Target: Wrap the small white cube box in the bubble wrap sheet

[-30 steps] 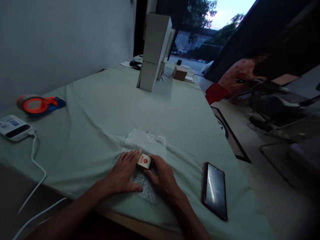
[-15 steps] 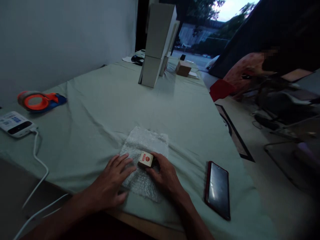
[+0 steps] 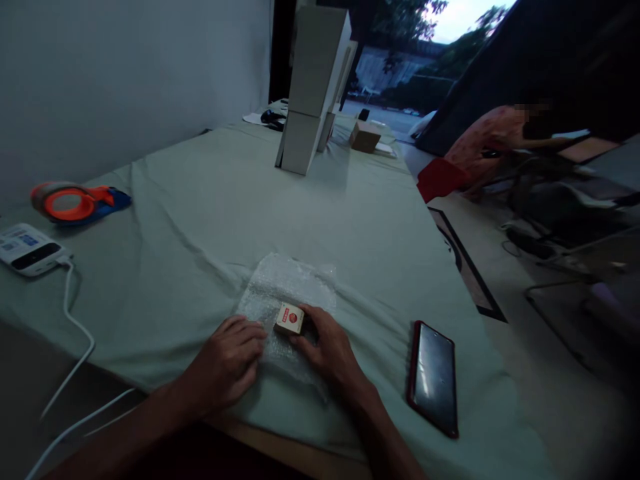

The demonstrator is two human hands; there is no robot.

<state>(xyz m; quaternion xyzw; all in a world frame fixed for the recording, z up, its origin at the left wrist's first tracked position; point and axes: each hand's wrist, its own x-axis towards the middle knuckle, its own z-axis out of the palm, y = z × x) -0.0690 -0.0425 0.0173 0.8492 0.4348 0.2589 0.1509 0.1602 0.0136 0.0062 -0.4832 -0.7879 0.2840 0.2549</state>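
A small cream-coloured box (image 3: 289, 318) with a red label and round red mark rests on a sheet of bubble wrap (image 3: 280, 280). My right hand (image 3: 330, 347) grips the box from its right side, thumb at the near face and fingers behind. Over the left edge of the sheet, my left hand (image 3: 227, 363) is closed, its fingers drawn together on the wrap; the thumb's grip is partly hidden. A gap separates the left fingertips from the box.
On the right lies a phone (image 3: 434, 379) in a dark red case. A tape dispenser (image 3: 70, 203) and a white device (image 3: 33, 250) with a cable sit at left. Tall white boxes (image 3: 313, 87) and a brown carton (image 3: 365, 136) stand farther back. A person (image 3: 493, 137) sits at right.
My left hand's spread fingers have come together and closed at the wrap's left edge. The box and my right hand have hardly moved.
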